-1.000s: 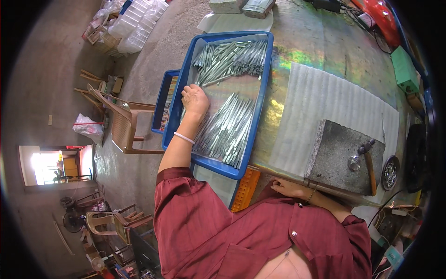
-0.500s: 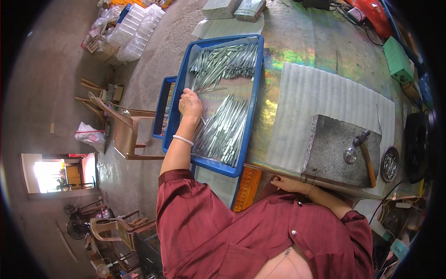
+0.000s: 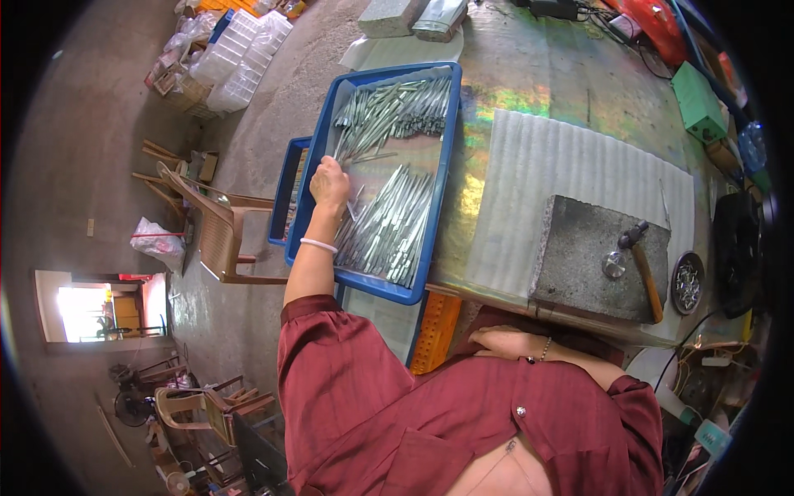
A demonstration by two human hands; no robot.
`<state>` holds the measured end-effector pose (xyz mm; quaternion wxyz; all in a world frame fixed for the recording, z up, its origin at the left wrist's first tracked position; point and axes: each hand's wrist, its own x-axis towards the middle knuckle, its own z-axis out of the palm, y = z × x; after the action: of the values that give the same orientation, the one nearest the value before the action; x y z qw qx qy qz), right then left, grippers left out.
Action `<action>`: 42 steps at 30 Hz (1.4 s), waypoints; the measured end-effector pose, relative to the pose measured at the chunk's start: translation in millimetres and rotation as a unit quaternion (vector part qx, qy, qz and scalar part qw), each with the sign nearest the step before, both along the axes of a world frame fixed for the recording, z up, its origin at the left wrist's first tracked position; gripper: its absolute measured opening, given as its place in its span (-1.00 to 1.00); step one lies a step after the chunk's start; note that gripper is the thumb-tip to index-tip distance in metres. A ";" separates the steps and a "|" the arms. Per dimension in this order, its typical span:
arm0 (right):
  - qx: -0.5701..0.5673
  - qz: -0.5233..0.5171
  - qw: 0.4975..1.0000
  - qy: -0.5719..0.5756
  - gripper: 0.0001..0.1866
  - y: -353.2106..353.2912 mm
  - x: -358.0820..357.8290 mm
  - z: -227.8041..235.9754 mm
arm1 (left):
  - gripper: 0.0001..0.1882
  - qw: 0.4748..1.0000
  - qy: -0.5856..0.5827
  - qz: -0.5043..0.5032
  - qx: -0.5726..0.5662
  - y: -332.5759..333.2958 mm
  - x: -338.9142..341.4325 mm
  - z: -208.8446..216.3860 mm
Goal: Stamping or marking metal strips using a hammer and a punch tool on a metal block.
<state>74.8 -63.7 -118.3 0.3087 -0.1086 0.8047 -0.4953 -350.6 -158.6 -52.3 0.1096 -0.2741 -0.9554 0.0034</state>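
My left hand (image 3: 331,183) reaches over the left side of a blue plastic tray (image 3: 440,207), its fingers closed. Thin metal rods (image 3: 340,147) stick out at its fingertips, and it seems to grip them; the fingers partly hide them. One heap of silvery rods (image 3: 422,107) fills the far part of the tray, and a second bundle of rods (image 3: 393,231) lies slanted in the near part. At the table's front edge my right hand (image 3: 503,339) rests low against my shirt, apart from the tray. Its fingers lie extended, holding nothing visible.
Right of the tray a white foam sheet (image 3: 513,182) carries a grey stone block (image 3: 579,273) with a hammer (image 3: 645,277) on it. A round dish of small metal pieces (image 3: 686,283) sits beside it. A smaller blue tray (image 3: 281,207) and brown chair (image 3: 215,236) stand left.
The tray and table have shifted slightly left and up in view. My left hand stays closed by the far rods. The right hand shows more fully, its fingers straighter.
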 end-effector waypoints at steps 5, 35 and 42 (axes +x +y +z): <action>-0.027 -0.026 0.999 0.016 -0.58 5.3 4.5 -6.0 | -0.75 0.996 0.030 -0.036 0.076 -7.7 6.3 19.6; -0.105 -0.250 0.962 0.041 -0.67 118.4 107.1 119.9 | -0.89 0.816 0.148 -0.559 -0.006 229.7 215.8 100.1; -0.106 -0.480 0.854 0.174 -0.75 138.7 157.8 157.2 | -0.93 0.795 0.027 -0.605 0.007 313.7 256.3 26.4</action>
<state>232.6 75.0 38.9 -0.1256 0.1743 0.7401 -0.6372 -94.3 155.1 -25.8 0.1169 -0.7955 -0.5912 -0.0631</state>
